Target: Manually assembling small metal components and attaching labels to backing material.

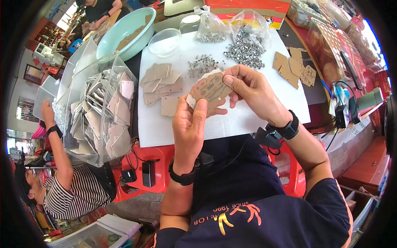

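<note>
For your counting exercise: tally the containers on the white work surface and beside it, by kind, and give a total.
Clear plastic bags of small metal pieces: 2
Clear round tubs: 2
Pale green basin: 1
Large clear bin of card pieces: 1
Total: 6

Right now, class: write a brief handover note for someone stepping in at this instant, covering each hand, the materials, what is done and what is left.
Left hand and right hand both pinch one brown card tag above the white sheet.
Loose brown tags lie left on the sheet, metal eyelets behind, more tags right.
Clear bin at left holds many tags.
Done or left: not clear from this view.
</note>
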A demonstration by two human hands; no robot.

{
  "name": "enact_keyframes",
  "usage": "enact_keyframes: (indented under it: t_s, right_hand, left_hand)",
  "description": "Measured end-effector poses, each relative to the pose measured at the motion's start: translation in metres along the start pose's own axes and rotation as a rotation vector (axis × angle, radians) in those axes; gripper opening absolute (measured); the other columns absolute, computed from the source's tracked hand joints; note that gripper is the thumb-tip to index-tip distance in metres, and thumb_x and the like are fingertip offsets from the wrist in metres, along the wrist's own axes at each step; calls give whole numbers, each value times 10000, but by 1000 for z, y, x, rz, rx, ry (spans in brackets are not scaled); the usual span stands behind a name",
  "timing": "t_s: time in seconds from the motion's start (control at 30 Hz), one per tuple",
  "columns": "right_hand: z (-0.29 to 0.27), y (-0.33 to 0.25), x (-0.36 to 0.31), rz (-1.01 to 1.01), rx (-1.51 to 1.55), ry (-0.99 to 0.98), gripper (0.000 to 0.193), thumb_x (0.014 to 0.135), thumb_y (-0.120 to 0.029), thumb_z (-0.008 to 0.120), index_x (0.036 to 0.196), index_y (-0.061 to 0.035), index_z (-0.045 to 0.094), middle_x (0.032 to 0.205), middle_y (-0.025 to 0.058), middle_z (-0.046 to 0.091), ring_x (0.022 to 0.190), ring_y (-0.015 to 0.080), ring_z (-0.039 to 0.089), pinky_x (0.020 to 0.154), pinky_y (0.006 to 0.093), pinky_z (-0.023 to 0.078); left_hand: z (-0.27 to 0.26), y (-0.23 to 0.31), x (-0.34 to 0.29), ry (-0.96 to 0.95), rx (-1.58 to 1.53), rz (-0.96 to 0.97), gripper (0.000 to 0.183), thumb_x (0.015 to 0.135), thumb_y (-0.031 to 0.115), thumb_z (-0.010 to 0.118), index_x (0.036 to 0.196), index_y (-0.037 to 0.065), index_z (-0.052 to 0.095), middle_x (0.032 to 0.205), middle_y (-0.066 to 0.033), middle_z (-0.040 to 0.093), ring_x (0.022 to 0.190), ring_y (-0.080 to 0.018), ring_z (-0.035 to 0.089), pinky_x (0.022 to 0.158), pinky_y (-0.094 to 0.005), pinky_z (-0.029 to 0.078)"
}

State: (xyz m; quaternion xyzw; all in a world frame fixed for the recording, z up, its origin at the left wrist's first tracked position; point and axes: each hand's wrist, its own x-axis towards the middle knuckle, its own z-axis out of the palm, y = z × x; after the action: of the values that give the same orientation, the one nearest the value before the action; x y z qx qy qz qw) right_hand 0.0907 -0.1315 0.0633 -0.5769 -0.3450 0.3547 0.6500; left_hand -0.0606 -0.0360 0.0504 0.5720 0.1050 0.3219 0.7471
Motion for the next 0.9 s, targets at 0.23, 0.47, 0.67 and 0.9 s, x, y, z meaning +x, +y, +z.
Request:
enact_keyframes:
  t_s: [0.23,0.47,0.67,0.9]
  right_hand:
    - [-4,1,-1,-61,-165,-9,327,996,-322,619,1055,-1,638,697,-36,557,586,33,508,515,209,433]
    - [-1,9,-4,-52,-165,-13,345,1006,-357,598,987,-16,648,674,-41,536,569,30,475,508,215,396]
    - [13,20,-9,-109,-34,70,314,1031,-316,557,975,-16,631,712,-25,552,587,37,472,517,222,404]
    - [22,22,-13,-70,14,100,320,1042,-311,534,979,-10,624,723,-12,561,593,41,477,513,221,401]
  left_hand:
    - [-6,6,1,-1,163,10,314,1058,168,446,1284,-46,492,1128,-171,661,908,-244,702,755,-368,603]
    - [-10,-7,0,56,360,212,291,1041,177,502,1246,-26,545,1147,-144,657,931,-201,680,728,-345,585]
    - [11,-2,-1,190,169,168,249,1044,132,492,1228,-30,540,1079,-110,651,891,-144,650,735,-284,556]
    - [19,-5,1,264,153,160,279,1063,259,450,1208,35,532,1072,-101,651,854,-146,624,608,-293,483]
